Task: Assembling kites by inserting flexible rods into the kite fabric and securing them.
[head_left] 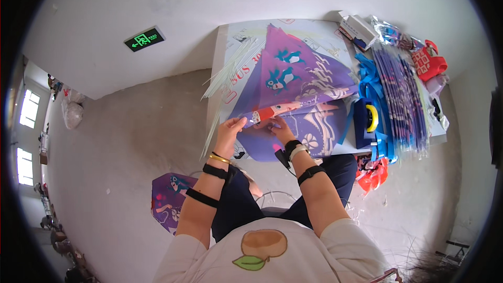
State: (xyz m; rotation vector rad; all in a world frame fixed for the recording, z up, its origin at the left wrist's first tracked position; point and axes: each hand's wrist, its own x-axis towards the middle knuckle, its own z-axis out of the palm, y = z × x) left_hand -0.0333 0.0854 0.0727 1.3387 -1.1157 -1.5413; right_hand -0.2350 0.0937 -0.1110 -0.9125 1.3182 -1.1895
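A purple printed fabric sheet, triangular with cartoon figures, lies over the near half of the table and is partly folded back on itself. My left hand pinches its near left corner between thumb and fingers. My right hand is beside it, fingers bent at the folded edge under a red-haired printed figure. The fingertips are partly hidden by the cloth, but they seem to grip it. More purple cloth with pale patterns spreads beneath, down to the table's front edge.
Thin pale rods lie along the table's left side. To the right are a dark blue case with a yellow handle, blue straps, a bundle of purple packets, a white box and a red bag. Another purple printed piece is low at left.
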